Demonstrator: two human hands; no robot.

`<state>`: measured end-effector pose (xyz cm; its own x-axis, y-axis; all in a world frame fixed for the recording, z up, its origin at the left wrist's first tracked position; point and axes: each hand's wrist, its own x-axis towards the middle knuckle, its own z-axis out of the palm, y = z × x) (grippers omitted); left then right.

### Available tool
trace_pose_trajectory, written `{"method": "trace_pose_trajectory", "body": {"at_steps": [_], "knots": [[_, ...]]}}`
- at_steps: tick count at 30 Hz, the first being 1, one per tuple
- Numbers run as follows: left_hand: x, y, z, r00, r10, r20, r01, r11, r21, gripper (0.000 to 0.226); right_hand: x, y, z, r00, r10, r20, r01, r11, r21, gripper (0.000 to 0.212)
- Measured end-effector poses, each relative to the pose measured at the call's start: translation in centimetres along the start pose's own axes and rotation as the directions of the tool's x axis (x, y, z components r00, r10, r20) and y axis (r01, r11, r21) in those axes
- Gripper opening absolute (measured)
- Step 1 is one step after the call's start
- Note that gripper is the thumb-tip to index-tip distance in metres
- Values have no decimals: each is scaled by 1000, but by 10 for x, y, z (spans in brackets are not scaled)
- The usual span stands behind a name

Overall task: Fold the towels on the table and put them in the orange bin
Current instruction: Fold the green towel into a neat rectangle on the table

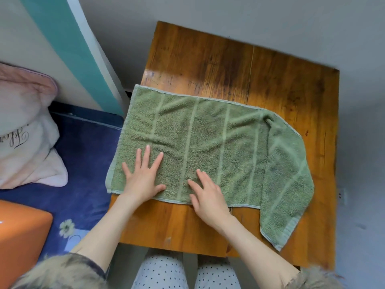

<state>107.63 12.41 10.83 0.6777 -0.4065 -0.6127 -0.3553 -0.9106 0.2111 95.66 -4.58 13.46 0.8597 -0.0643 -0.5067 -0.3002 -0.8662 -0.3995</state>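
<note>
The left hand lay flat on the green towel, fingers straight and spread wide, pressing the cloth near its left end. The right hand rested palm down beside it at the towel's near edge, fingers straight and closer together, the heel of the hand over bare wood. Neither hand gripped anything.

The towel lay spread across the wooden table, pale stripes running from its far edge to its near edge. Its left end overhung the table's left edge slightly. Its right end was bent back toward the person and lay at an angle, wrinkled at the bend; whether any layer was doubled beneath could not be determined.

The orange bin stood left of the table, well apart from the towel, cut off by the frame edge; its opening was not visible. A pink pillow lay on a blue floral sheet left of the table; its script lettering was unreadable.
</note>
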Motion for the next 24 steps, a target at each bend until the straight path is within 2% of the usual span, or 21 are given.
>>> {"method": "trace_pose_trajectory", "body": {"at_steps": [4,9,13,17,19,21,24], "knots": [[-3,33,3,994,41,-96,-47,997,-63,80,-3,35,-23,976,124,-179,-112,991,79,47],[8,107,11,977,192,-89,-191,981,17,71,-19,115,-63,869,367,-333,-334,930,152,47],[22,175,18,951,304,-60,-297,949,109,70,-38,184,-83,800,484,-354,-442,875,197,49],[37,234,25,927,370,-55,-346,904,249,71,-56,233,-90,781,551,-293,-512,834,204,59],[49,258,26,921,384,-59,-355,893,276,72,-58,249,-88,792,552,-259,-526,834,168,62],[62,278,25,916,396,-67,-367,893,262,70,-55,262,-87,804,524,-281,-488,852,191,52],[77,299,18,918,385,-99,-369,918,146,66,-48,279,-97,814,483,-323,-404,870,284,37]]}}
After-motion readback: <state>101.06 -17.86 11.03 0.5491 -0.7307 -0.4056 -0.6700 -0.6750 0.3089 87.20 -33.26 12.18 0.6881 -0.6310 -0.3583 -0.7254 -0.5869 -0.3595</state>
